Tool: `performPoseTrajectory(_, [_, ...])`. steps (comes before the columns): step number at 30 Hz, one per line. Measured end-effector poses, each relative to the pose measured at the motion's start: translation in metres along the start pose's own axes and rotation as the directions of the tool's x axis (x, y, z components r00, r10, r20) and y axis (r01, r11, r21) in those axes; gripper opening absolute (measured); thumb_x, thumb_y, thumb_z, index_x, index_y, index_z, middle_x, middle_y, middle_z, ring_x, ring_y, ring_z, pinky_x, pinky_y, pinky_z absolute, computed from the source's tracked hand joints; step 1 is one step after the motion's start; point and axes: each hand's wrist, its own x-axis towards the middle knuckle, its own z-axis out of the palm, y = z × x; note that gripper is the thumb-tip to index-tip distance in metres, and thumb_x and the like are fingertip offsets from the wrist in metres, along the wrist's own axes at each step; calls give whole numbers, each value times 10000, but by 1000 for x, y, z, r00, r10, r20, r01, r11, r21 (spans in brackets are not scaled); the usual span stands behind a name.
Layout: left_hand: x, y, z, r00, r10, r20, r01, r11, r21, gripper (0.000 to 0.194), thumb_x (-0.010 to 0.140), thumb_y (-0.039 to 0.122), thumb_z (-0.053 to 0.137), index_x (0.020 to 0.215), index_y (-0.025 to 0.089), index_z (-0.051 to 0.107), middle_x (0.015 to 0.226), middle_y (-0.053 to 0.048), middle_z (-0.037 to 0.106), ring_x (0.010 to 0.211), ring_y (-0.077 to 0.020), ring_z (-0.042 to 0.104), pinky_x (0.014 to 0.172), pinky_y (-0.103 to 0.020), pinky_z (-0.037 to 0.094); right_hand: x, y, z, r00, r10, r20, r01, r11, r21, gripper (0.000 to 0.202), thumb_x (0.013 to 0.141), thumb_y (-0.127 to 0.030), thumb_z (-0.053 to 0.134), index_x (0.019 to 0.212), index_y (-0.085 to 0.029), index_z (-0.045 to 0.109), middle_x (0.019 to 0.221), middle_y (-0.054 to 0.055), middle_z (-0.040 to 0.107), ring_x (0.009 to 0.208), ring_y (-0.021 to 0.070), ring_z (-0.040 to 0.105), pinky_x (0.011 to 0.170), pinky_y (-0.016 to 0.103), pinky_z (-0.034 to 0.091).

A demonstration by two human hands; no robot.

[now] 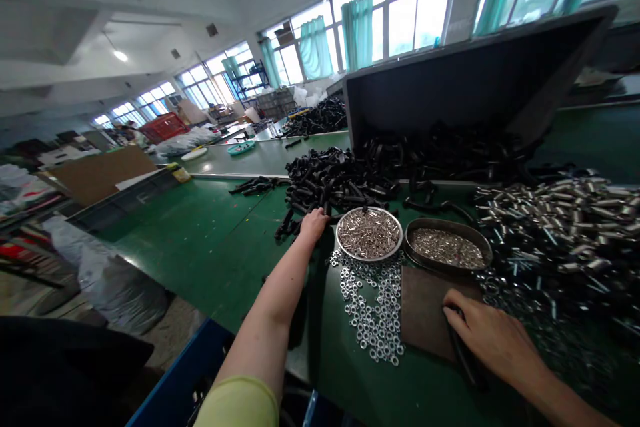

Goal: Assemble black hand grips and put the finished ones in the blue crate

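My left hand [315,224] reaches to the front edge of a heap of black parts [330,180], its fingers closed on a black part at the heap. My right hand [483,330] is wrapped round a black handle-like part [465,357], over the right side of a flat brown board [425,313]. Between the hands stands a round dish of small metal pins [369,233]. Beside it is an oval tin of tiny metal pieces [447,248]. Metal nuts [375,320] lie spread on the green table left of the board.
A large dark bin [450,93] lies tipped behind the heap, black parts at its mouth. Metal sleeves [570,213] and screws cover the table's right side. A grey tray [135,193] sits at the far left, and a blue crate [185,373] is below the near edge.
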Motion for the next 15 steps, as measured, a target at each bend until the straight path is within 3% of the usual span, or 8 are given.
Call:
performPoseTrajectory(4, [-3,3,-16,992,6,-127,-21,992,-125,183,803,109,560,896,236,654,972,-55,583,1030,-192,518,902,-279,382,0,8,2,1000,26,0,-25,997,66,219,867,-344,374,830,-276,578,680,6,698,627,239,677,528,316,439])
performPoseTrajectory(7, [-13,9,-38,960,-52,-276,-21,967,-254,121,853,249,541,954,197,582,1055,-87,573,1073,-213,509,917,-301,392,-2,13,2,999,45,-8,-42,981,191,227,864,-380,397,841,-286,602,689,-3,700,642,236,678,554,324,469])
performPoseTrajectory(9, [-31,21,-46,936,-88,-340,-37,938,-345,222,930,359,384,1005,194,512,1038,-87,581,1007,-195,553,866,-307,434,-3,11,-3,998,36,-45,-20,943,331,227,857,-405,425,834,-289,619,731,-10,709,671,225,680,590,320,494])
performPoseTrajectory(11, [-60,41,-45,936,-123,-330,-91,820,-565,358,960,446,182,1040,209,437,928,-56,602,855,-158,603,764,-290,479,-6,3,-12,994,39,-107,17,877,480,230,847,-420,457,830,-276,635,795,-3,714,720,215,677,629,308,509])
performPoseTrajectory(12, [-78,54,-42,949,-157,-275,-127,608,-784,403,944,513,159,1034,213,413,847,-37,602,768,-148,610,708,-283,489,-9,-4,-18,989,51,-139,34,836,547,237,845,-423,467,833,-264,642,813,6,712,736,212,672,634,301,511])
performPoseTrajectory(13, [-97,69,-37,972,-158,-172,-114,323,-939,444,909,598,191,1012,218,396,760,-14,585,676,-142,600,644,-276,492,-12,-12,-25,983,69,-170,49,794,606,246,843,-425,474,837,-249,646,813,16,706,741,209,665,630,293,510])
performPoseTrajectory(14, [-118,85,-32,993,-106,-48,-40,77,-996,474,869,657,253,990,220,389,695,7,556,596,-129,573,583,-259,483,-15,-21,-32,976,91,-199,63,753,655,256,842,-427,480,834,-235,649,793,24,698,733,205,657,617,286,506])
performPoseTrajectory(15, [-138,100,-26,996,-41,81,76,-101,-992,504,833,697,298,971,222,392,623,34,502,511,-105,518,514,-230,454,-19,-30,-39,967,114,-228,79,716,694,264,841,-427,484,824,-222,649,767,28,687,717,200,648,602,279,500])
